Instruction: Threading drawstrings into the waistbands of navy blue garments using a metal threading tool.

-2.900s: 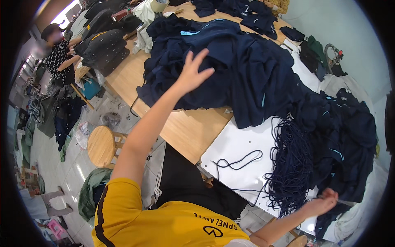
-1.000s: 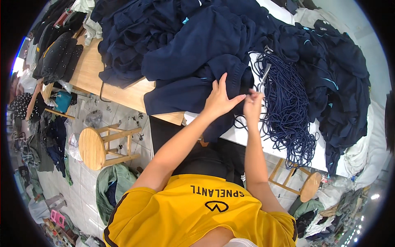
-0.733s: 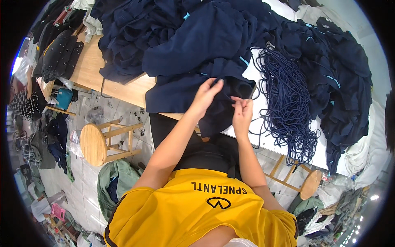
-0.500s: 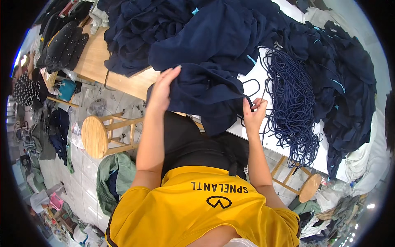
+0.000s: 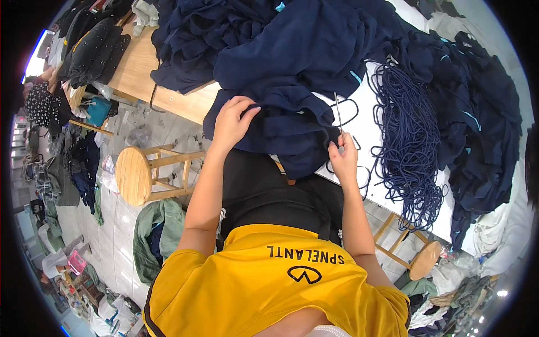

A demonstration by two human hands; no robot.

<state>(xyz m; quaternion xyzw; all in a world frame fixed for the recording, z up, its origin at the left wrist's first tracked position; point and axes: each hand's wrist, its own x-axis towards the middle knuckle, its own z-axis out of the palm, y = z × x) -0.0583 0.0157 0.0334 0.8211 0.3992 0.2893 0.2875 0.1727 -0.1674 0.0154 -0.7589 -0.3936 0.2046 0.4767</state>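
A navy garment (image 5: 286,126) lies bunched at the table's near edge, part of it hanging down over my lap. My left hand (image 5: 231,124) is at its left side, thumb and fingers curled around a fold of the cloth. On the other side, my right hand (image 5: 345,160) pinches a thin metal rod (image 5: 338,109) that points away from me. The fingertips are close to the garment's right edge. A dark cord (image 5: 356,112) loops across the white tabletop beside the rod; whether it is attached to the rod I cannot tell.
A bundle of navy cords (image 5: 407,140) lies on the white table (image 5: 382,182). Navy garments (image 5: 297,42) are heaped behind, and another navy pile (image 5: 477,123) is at right. Wooden stools (image 5: 133,176) stand left and right. Green cloth (image 5: 154,238) lies low left; a person (image 5: 42,106) is far left.
My right hand has turned, and the metal rod now shows clearly, pointing away. My left fingers have curled more over the cloth. The whole view has shifted slightly.
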